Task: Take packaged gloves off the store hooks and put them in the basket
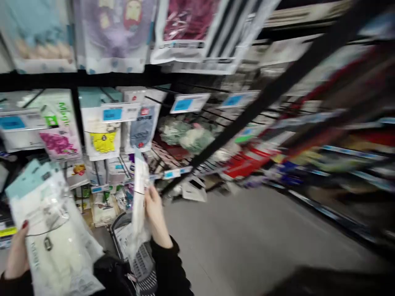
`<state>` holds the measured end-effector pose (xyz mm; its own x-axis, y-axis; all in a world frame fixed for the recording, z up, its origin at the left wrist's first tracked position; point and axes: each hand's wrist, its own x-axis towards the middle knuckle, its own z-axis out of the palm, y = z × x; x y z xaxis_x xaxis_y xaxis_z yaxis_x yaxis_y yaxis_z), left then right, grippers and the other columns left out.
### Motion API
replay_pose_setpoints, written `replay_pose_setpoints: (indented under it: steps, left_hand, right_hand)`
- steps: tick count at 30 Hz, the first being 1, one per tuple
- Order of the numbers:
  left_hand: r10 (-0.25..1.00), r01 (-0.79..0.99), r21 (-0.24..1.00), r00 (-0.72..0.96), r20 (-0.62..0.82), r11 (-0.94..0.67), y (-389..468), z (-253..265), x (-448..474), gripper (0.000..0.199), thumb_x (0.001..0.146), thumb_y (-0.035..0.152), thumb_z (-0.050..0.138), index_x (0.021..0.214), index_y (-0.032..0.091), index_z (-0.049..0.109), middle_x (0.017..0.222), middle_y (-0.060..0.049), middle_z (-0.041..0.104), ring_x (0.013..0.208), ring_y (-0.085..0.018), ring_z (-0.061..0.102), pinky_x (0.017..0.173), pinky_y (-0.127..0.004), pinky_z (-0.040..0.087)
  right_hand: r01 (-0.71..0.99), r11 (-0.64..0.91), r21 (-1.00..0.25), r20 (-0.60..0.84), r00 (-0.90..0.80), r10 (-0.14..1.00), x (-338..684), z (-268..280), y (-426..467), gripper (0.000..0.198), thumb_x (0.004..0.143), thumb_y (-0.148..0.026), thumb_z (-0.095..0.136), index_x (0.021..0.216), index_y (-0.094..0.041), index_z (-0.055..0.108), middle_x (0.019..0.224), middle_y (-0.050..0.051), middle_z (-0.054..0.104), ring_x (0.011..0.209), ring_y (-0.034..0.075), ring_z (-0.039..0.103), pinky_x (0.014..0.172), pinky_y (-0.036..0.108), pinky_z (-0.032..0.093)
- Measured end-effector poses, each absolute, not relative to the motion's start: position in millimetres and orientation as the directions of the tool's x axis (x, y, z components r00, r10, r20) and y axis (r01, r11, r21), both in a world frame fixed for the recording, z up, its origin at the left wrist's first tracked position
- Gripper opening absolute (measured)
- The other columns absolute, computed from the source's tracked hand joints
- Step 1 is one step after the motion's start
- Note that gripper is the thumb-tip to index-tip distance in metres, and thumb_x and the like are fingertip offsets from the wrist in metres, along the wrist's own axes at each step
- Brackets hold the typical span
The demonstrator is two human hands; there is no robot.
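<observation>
My left hand [18,254] is closed on the left edge of several overlapping glove packets [54,242], clear plastic with teal tops and pale gloves showing inside. "Magic" is printed along the front one. Most of the left fingers are hidden behind the packets. At the centre, my right hand [156,216] grips another clear packet [140,193] with a teal top, seen nearly edge-on and upright. What lies inside that one is blurred. Just behind both hands hang a packet with a yellow glove picture [103,142] and a packet with a pink glove picture [61,142].
A dark basket [115,228] with goods is below, between my arms. Large glove packets [115,37] hang along the top. Price labels [190,103] stick out on hooks. A black diagonal post [234,127] crosses the view. Grey floor [228,230] runs beside blurred shelves at right.
</observation>
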<state>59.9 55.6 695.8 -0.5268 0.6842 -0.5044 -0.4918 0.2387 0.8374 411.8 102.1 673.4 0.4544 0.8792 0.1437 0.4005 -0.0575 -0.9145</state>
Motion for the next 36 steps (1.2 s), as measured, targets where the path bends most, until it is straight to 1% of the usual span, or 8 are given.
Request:
replay_pose_setpoints:
  steps: [2, 6, 11, 17, 23, 26, 28, 36]
  left_hand:
    - [0.749, -0.528, 0.829, -0.469, -0.468, 0.187, 55, 693, 66, 0.040, 0.027, 0.033, 0.085, 0.060, 0.019, 0.068, 0.054, 0.001, 0.069, 0.069, -0.030, 0.067, 0.053, -0.032, 0.056]
    - [0.837, -0.571, 0.808, -0.362, -0.410, 0.148, 57, 693, 92, 0.034, 0.038, 0.033, 0.086, 0.060, 0.014, 0.069, 0.059, -0.005, 0.071, 0.061, -0.026, 0.068, 0.053, -0.029, 0.055]
    - [0.889, -0.622, 0.768, -0.252, -0.382, 0.153, 50, 683, 112, 0.028, 0.052, 0.033, 0.083, 0.071, 0.015, 0.072, 0.072, -0.007, 0.074, 0.073, -0.025, 0.068, 0.063, -0.027, 0.054]
    - [0.917, -0.669, 0.708, -0.100, -0.386, 0.226, 37, 661, 110, 0.017, 0.065, 0.030, 0.076, 0.075, 0.016, 0.073, 0.077, -0.008, 0.074, 0.079, -0.025, 0.068, 0.069, -0.029, 0.052]
    - [0.930, -0.606, 0.759, -0.082, -0.359, 0.240, 36, 664, 118, 0.018, 0.065, 0.032, 0.076, 0.076, 0.017, 0.074, 0.077, -0.007, 0.074, 0.075, -0.024, 0.067, 0.069, -0.030, 0.050]
    - [0.930, -0.537, 0.789, -0.020, -0.367, 0.300, 39, 668, 122, 0.024, 0.062, 0.036, 0.077, 0.073, 0.014, 0.074, 0.070, -0.007, 0.073, 0.067, -0.021, 0.066, 0.064, -0.026, 0.049]
    - [0.932, -0.535, 0.784, 0.017, -0.362, 0.315, 39, 668, 122, 0.024, 0.060, 0.037, 0.079, 0.067, 0.015, 0.073, 0.064, -0.005, 0.071, 0.062, -0.018, 0.064, 0.060, -0.024, 0.047]
    - [0.925, -0.592, 0.742, 0.014, -0.381, 0.314, 38, 664, 122, 0.022, 0.059, 0.034, 0.080, 0.055, 0.015, 0.069, 0.055, -0.002, 0.067, 0.052, -0.014, 0.060, 0.052, -0.021, 0.045]
  right_hand:
    - [0.412, -0.043, -0.910, 0.194, 0.515, 0.835, 399, 671, 107, 0.042, 0.086, -0.044, 0.035, 0.089, -0.011, 0.061, 0.083, 0.006, 0.063, 0.072, 0.015, 0.054, 0.063, 0.024, 0.044]
    - [0.442, -0.020, -0.897, 0.213, 0.470, 0.856, 367, 671, 103, 0.031, 0.083, -0.042, 0.040, 0.087, -0.017, 0.056, 0.080, 0.007, 0.061, 0.072, 0.020, 0.053, 0.068, 0.029, 0.040]
    - [0.216, 0.076, -0.974, 0.130, 0.248, 0.960, 321, 665, 81, 0.034, 0.082, -0.048, 0.043, 0.088, -0.017, 0.055, 0.087, 0.009, 0.062, 0.081, 0.021, 0.055, 0.076, 0.032, 0.043]
    - [-0.027, -0.059, -0.998, -0.058, -0.009, 0.998, 308, 638, 60, 0.043, 0.078, -0.055, 0.051, 0.100, -0.019, 0.059, 0.109, 0.010, 0.062, 0.099, 0.024, 0.058, 0.084, 0.032, 0.046]
    - [0.156, -0.185, -0.970, -0.197, -0.068, 0.978, 338, 654, 42, 0.069, 0.072, -0.066, 0.050, 0.124, -0.021, 0.051, 0.131, 0.010, 0.050, 0.124, 0.029, 0.042, 0.099, 0.040, 0.038]
    - [0.312, -0.122, -0.942, -0.165, -0.117, 0.979, 338, 676, 36, 0.072, 0.069, -0.056, 0.061, 0.129, -0.020, 0.043, 0.127, 0.011, 0.053, 0.119, 0.030, 0.047, 0.096, 0.041, 0.040]
    - [0.338, -0.102, -0.936, -0.156, -0.139, 0.978, 333, 684, 34, 0.057, 0.074, -0.050, 0.058, 0.121, -0.018, 0.050, 0.119, 0.011, 0.059, 0.110, 0.028, 0.054, 0.092, 0.039, 0.043]
    - [0.176, -0.237, -0.955, -0.247, -0.039, 0.968, 337, 667, 27, 0.044, 0.076, -0.055, 0.054, 0.096, -0.016, 0.057, 0.091, 0.011, 0.067, 0.077, 0.024, 0.063, 0.066, 0.031, 0.050]
